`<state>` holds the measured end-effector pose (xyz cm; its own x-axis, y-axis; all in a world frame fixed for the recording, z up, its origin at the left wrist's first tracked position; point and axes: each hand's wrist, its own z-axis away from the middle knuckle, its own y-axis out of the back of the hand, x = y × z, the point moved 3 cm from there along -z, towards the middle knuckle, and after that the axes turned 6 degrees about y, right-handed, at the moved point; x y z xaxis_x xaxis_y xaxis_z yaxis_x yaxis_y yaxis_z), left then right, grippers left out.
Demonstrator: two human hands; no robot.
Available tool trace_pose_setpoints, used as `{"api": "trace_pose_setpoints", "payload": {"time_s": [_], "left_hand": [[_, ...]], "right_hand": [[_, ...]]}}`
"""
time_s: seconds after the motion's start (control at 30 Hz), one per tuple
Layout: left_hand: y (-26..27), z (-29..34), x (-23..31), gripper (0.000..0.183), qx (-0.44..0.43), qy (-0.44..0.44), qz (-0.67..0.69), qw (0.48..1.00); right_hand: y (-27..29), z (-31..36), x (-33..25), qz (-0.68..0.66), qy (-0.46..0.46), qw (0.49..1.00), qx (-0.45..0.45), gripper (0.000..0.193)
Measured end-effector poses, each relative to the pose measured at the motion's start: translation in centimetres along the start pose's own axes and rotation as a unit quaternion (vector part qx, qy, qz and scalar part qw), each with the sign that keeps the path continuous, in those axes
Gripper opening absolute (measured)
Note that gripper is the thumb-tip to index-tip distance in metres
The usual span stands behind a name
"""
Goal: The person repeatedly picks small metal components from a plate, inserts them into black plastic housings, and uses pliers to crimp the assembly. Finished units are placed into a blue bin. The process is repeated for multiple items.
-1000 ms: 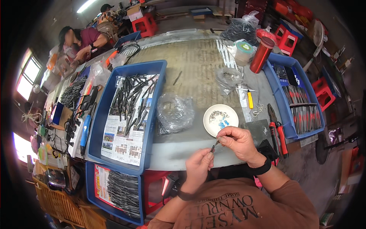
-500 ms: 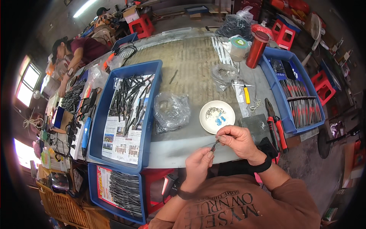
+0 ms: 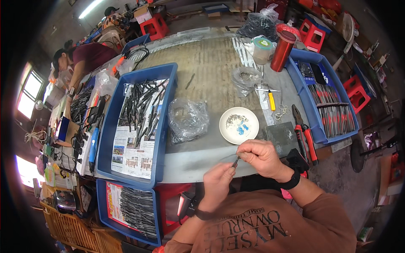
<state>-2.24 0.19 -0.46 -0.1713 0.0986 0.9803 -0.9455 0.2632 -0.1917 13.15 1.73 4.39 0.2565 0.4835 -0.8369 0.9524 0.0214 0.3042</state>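
My left hand (image 3: 218,178) is closed in a pinch around a short, thin dark piece (image 3: 235,163) that sticks up from between thumb and fingertips. At its upper end the fingers of my right hand (image 3: 262,158) are pinched together; whatever lies between them is too small to make out. Both hands are above the table's near edge. Just beyond them stands a shallow white dish (image 3: 231,137) with small metal bits and a few blue pieces in it. A clear plastic bag (image 3: 190,120) lies to the left of the dish.
Left, a blue tray (image 3: 169,97) holds dark strips on newspaper; another blue tray (image 3: 158,219) sits below it. Right are red-handled pliers (image 3: 310,143), a yellow-handled screwdriver (image 3: 271,101), a red flask (image 3: 282,52) and a blue bin (image 3: 299,88). A co-worker (image 3: 90,57) leans in far left.
My two hands have shifted slightly, still meeting at the dark piece. The view has moved a little. At the far left, the co-worker's head and arm have moved slightly.
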Motion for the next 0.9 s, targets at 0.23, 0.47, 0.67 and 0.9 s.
{"api": "trace_pose_setpoints", "payload": {"time_s": [0.23, 0.47, 0.67, 0.9], "left_hand": [[0.0, -0.1, 0.1, 0.012, -0.01, -0.008, -0.038, 0.999], [-0.2, -0.2, 0.4, 0.012, -0.017, -0.002, -0.039, 0.999], [-0.2, -1.3, -0.2, 0.014, -0.024, 0.027, -0.004, 0.999], [-0.2, -2.0, -0.2, 0.014, -0.028, 0.038, 0.015, 0.999]], "right_hand": [[-0.2, 0.4, -0.3, 0.013, 0.018, 1.0, 0.014, 0.004], [-0.3, 1.1, 0.1, -0.009, -0.031, 0.999, 0.023, 0.005], [0.0, 0.5, 1.1, -0.035, -0.051, 0.998, 0.023, 0.01], [1.7, -0.1, 1.5, -0.01, -0.078, 0.995, 0.053, 0.023]]}}
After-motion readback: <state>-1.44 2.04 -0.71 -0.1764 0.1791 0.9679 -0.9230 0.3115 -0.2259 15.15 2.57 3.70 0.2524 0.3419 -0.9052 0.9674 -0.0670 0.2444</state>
